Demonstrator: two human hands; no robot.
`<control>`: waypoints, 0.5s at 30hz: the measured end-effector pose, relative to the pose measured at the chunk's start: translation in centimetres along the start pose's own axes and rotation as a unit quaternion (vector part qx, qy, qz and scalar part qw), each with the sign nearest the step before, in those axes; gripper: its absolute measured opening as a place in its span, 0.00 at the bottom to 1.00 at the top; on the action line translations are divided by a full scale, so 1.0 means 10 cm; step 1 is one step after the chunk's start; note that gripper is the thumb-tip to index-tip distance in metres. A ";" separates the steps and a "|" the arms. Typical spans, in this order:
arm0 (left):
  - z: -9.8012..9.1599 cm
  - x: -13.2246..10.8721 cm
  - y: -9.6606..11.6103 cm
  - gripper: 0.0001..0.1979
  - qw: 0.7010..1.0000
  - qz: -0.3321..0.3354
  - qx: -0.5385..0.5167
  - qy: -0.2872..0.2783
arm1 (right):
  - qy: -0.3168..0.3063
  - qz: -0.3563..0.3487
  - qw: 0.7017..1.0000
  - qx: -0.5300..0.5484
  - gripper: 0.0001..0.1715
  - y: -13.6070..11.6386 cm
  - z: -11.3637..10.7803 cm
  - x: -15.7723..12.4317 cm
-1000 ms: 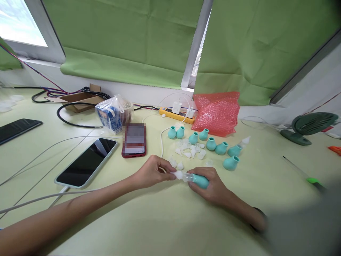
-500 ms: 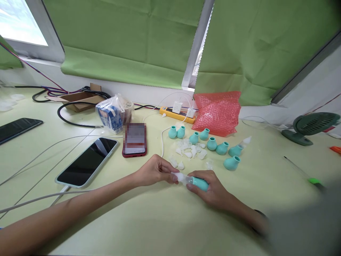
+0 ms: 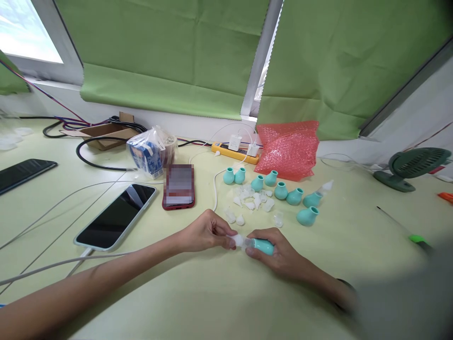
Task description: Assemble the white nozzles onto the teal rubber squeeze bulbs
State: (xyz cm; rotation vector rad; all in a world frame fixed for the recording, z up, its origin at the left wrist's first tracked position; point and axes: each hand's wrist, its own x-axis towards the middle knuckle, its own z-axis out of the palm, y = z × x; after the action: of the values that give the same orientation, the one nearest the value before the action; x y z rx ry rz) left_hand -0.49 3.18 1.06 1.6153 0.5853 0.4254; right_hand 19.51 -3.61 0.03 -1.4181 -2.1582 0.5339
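"One teal bulb [image 3: 264, 246] is in hand. Where, exactly?"

"Over the near part of the pale table [image 3: 212, 297], lying sideways in the right hand [image 3: 283, 250], whose fingers and thumb are closed around it."

"And its left end?"

"That carries a clear connector [image 3: 249, 242], with a white tip [image 3: 238, 240] in line beyond it. The left hand [image 3: 208, 231] pinches that tip between thumb and fingers. How firmly the tip sits, I can't tell."

"So the hands are close?"

"Near each other, not touching, with the connector between them."

"What's just past them?"

"A scatter of loose white and clear pieces [image 3: 250, 206], then eight more teal bulbs behind and to the right. One of those, the tipped bulb [image 3: 312, 200], lies on its side with a white end fitted."

"Farther out?"

"A red-cased phone [image 3: 179, 206] and a pale-cased phone [image 3: 116, 217] to the left. Behind the bulbs, a yellow power strip [image 3: 226, 151] beside a red bubble-wrap bag [image 3: 288, 153]; a green fan [image 3: 419, 164] stands far right."
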 end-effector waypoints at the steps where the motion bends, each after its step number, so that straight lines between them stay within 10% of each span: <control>1: 0.00 0.00 0.00 0.13 1.000 0.000 0.006 -0.001 | -0.005 0.002 1.000 0.003 0.13 0.00 -0.01 0.01; 11: 0.12 0.00 0.01 0.15 0.990 0.056 0.070 0.107 | -0.056 -0.087 0.994 -0.040 0.09 -0.10 -0.29 0.12; 15: 0.10 -0.02 0.03 0.14 0.974 0.105 0.119 0.162 | 0.026 -0.135 0.986 -0.095 0.06 -0.05 -0.49 0.15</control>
State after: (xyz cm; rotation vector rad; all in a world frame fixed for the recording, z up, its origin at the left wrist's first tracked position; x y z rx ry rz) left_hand -0.03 2.24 1.27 1.8614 0.7357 0.8115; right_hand 21.59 -2.16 4.55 -1.1892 -2.3591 0.1942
